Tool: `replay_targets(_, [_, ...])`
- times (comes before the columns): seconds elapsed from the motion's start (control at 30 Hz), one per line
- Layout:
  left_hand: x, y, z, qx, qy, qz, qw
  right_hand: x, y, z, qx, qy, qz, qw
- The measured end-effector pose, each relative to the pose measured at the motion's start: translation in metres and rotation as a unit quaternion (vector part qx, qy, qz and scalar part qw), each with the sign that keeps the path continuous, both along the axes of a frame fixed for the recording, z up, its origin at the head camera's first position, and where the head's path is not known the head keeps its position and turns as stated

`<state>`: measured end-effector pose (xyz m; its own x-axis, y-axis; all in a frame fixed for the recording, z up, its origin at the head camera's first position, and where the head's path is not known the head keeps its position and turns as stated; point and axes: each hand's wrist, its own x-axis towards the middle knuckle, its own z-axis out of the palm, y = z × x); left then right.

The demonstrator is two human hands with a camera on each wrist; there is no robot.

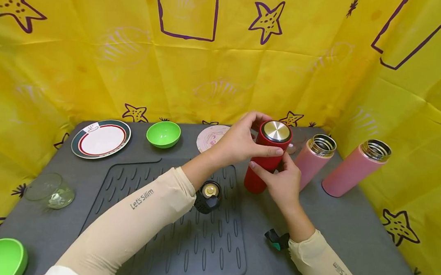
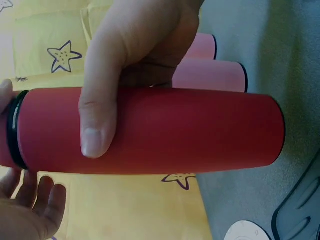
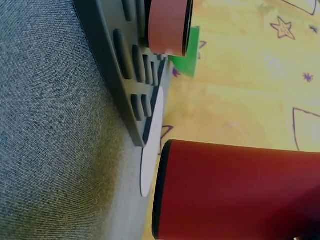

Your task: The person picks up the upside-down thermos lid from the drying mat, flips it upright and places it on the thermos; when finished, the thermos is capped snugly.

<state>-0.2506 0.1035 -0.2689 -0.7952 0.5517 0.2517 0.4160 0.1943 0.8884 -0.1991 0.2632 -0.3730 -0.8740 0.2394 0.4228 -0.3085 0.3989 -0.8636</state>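
Note:
Both of my hands hold a red insulated bottle (image 1: 259, 172) with a brushed silver disc on its lid (image 1: 276, 131). My left hand (image 1: 239, 140) is around the top of it, the thumb lying across the front just under the disc. Lower down, my right hand (image 1: 283, 177) grips the body, and its thumb (image 2: 99, 120) presses on the red side in the left wrist view. A black ring (image 2: 17, 130) divides lid from body there. In the right wrist view the bottle's black-edged base (image 3: 161, 190) shows, and the right hand is hidden.
To the right stand two lidless pink bottles (image 1: 308, 166) (image 1: 355, 172). A grey drying mat (image 1: 201, 243) lies in the middle; a pink lid-like piece (image 3: 167, 27) stands on it. Around it are a plate (image 1: 101, 139), green bowls (image 1: 163, 134) (image 1: 4, 257), a pink dish (image 1: 211, 137) and a glass (image 1: 52, 191).

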Motion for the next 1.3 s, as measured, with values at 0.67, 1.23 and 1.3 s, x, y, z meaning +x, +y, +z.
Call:
replay_targets(0.67, [0.005,0.008,-0.009,0.022,0.042,0.054,0.9974,0.000,0.000,0.000,0.006,0.013,-0.005,1.000])
replay_targets(1.23, [0.003,0.010,-0.011,0.045,0.036,0.050,0.9971,0.001,-0.001,0.001,0.000,0.008,-0.012,1.000])
replay_targets(1.3, [0.002,0.007,-0.011,0.034,0.037,0.036,0.9981,0.001,-0.001,0.001,-0.010,0.004,-0.008,1.000])
